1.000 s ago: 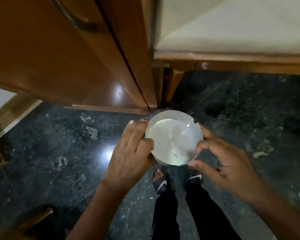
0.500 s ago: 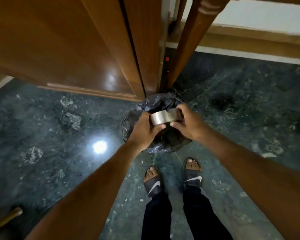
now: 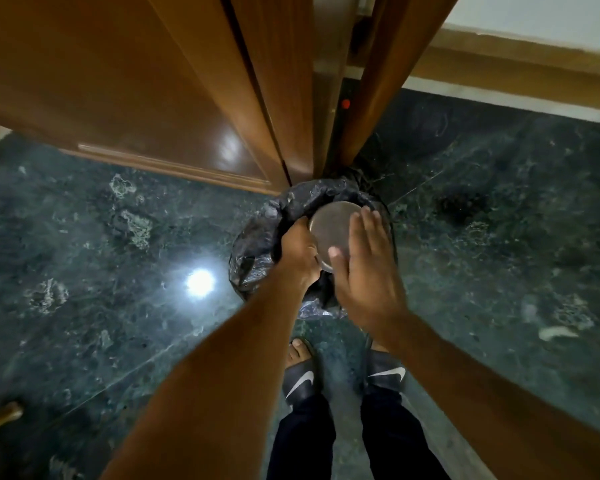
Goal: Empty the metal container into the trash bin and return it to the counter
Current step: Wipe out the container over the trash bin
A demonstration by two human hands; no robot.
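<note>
The round metal container is turned upside down, its flat bottom facing up, right over the trash bin lined with a black plastic bag. My left hand grips the container's left rim from the side. My right hand lies flat with fingers stretched out, its palm against the right part of the container's bottom. The container's inside and what falls from it are hidden.
The bin stands on a dark green marble floor against a wooden cabinet door and a wooden post. My feet in black slippers are just in front of the bin. A wooden handle end shows at the lower left.
The container went from open side up, to tilted on its side over the bin, to fully upside down. My right hand let go of the rim and now lies flat on the bottom.
</note>
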